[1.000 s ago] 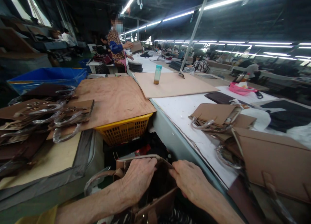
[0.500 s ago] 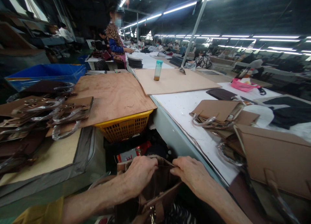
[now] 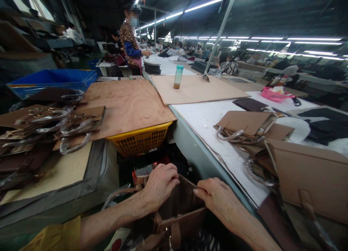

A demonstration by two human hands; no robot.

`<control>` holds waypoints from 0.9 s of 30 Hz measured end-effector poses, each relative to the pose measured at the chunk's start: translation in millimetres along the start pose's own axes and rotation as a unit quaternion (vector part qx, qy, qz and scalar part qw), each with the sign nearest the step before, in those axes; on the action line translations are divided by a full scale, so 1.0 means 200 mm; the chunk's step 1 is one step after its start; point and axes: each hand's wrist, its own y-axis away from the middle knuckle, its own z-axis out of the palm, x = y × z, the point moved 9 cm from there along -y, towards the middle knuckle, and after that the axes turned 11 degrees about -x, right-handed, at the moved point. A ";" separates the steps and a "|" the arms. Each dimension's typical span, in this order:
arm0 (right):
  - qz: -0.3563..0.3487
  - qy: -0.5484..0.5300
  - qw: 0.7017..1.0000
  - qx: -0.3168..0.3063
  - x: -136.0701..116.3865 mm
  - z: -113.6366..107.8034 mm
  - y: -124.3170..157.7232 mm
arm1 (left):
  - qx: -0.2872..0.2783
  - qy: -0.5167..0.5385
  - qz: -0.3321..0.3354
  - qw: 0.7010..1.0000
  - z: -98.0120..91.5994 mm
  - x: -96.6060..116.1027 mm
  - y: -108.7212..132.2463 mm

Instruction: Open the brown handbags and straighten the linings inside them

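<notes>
An open brown handbag (image 3: 185, 220) is in front of me at the bottom centre, its dark lining showing and a strap with metal hardware on its near side. My left hand (image 3: 161, 185) grips the far rim of the bag between thumb and fingers. Pinched on the same rim, farther right, is my right hand (image 3: 213, 193). The bag's lower part is dim and partly out of frame.
Brown bags lie piled on the left (image 3: 78, 122) and right (image 3: 244, 124). A yellow basket (image 3: 141, 138) sits under a plywood board (image 3: 125, 102). Behind are a bottle (image 3: 178, 77), a blue bin (image 3: 54, 78) and a standing person (image 3: 130, 44).
My left hand has risen slightly, its fingers shifting along the rim. My right hand has moved a little right and down. The view has shifted slightly.
</notes>
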 end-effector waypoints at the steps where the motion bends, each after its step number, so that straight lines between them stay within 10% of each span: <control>1: 0.002 0.001 1.000 0.002 0.00 0.00 0.00 | -0.011 0.014 -0.012 1.000 0.01 -0.02 -0.01; 27: 0.024 0.017 1.000 0.006 -0.01 -0.01 0.02 | -0.131 -0.097 0.021 0.986 0.02 0.07 -0.07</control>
